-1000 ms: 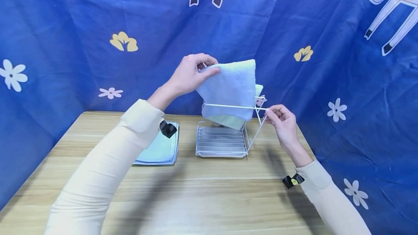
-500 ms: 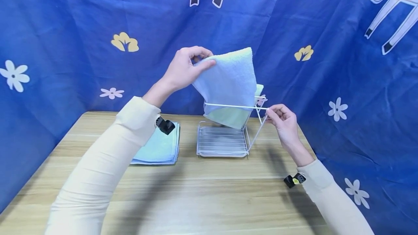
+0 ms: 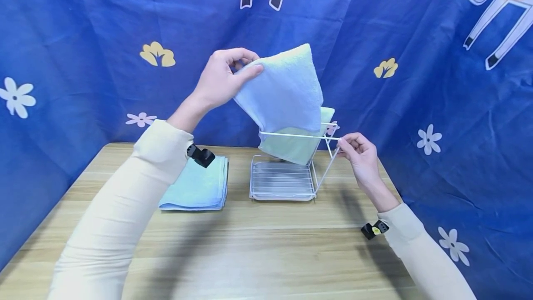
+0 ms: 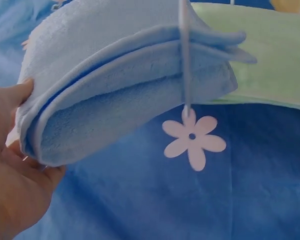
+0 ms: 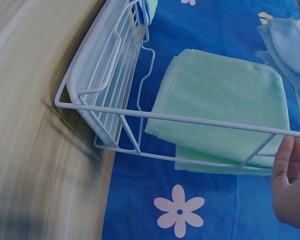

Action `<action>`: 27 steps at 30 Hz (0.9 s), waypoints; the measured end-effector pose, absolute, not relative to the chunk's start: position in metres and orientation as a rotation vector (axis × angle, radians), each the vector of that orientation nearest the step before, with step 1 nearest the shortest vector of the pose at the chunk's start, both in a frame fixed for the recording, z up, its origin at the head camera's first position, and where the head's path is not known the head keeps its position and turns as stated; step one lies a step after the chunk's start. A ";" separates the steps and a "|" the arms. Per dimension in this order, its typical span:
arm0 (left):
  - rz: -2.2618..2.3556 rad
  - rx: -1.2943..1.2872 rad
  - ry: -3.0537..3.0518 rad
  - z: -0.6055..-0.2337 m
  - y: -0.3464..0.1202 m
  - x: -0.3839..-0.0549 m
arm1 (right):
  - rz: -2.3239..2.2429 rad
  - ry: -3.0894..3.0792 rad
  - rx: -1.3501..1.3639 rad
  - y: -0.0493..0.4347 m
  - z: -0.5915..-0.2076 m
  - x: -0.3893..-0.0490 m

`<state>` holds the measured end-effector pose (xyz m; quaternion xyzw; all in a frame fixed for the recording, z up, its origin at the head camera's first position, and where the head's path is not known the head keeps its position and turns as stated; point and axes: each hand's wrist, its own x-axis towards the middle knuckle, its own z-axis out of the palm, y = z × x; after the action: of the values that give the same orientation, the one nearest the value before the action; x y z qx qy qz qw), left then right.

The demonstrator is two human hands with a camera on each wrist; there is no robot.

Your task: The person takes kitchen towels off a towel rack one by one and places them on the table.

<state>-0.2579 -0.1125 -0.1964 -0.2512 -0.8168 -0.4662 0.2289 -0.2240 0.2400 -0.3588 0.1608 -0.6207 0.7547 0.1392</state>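
My left hand (image 3: 226,75) pinches a folded light-blue towel (image 3: 287,89) by its upper left edge, thumb in front. In the left wrist view, the folded layers of the blue towel (image 4: 120,80) show beside a thin white bar. The towel's lower end is near the top front bar of a white wire rack (image 3: 283,184). Behind it a pale green towel (image 3: 291,149) hangs in the rack; in the right wrist view this green towel (image 5: 225,95) is folded over. At the rack's upper right corner my right hand (image 3: 360,156) grips the frame with thumb and fingers.
Left of the rack, a stack of folded light-blue cloths (image 3: 200,184) lies on the wooden table (image 3: 266,249), partly behind my left sleeve. A blue patterned curtain (image 3: 200,17) stands close behind the table and along its sides.
My left hand has moved up and to the left, lifting the blue towel, and more of the green towel shows behind it. My right hand stays at the rack's corner.
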 end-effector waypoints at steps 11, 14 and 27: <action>-1.319 -0.604 -2.191 -0.192 -0.136 -0.245 | 2.177 -1.794 0.473 0.240 -0.358 -0.224; -1.321 -0.596 -2.187 -0.193 -0.141 -0.242 | 2.180 -1.796 0.474 0.240 -0.359 -0.224; -1.294 -0.569 -2.159 -0.193 -0.161 -0.227 | 2.171 -1.819 0.472 0.240 -0.357 -0.223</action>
<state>-0.2274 -0.1612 -0.1929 -0.2120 -0.8040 -0.4818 0.2767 -0.2232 0.2404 -0.3575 0.1629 -0.6277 0.7492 0.1349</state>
